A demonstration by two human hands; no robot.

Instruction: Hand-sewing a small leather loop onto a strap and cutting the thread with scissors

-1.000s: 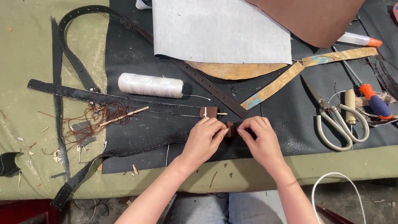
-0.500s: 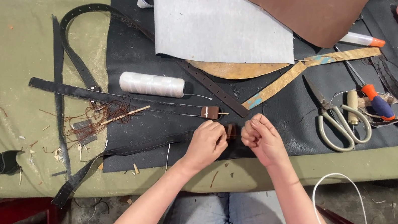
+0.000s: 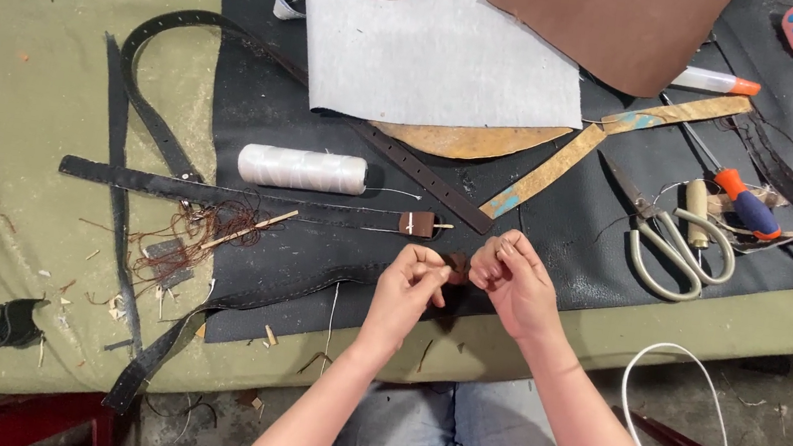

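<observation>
Brown, small and partly hidden, a leather piece (image 3: pixel 457 267) is pinched between the fingertips of the left hand (image 3: pixel 408 290) and right hand (image 3: pixel 512 283), just above the black mat (image 3: pixel 328 124) near the surface's (image 3: pixel 18 106) front edge, white thread spool (image 3: pixel 302 169) nearby.

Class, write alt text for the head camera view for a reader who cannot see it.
Two hands, left hand and right hand, pinch a small brown leather piece over a black mat. Around them lie a white thread spool, black straps and scissors.
</observation>
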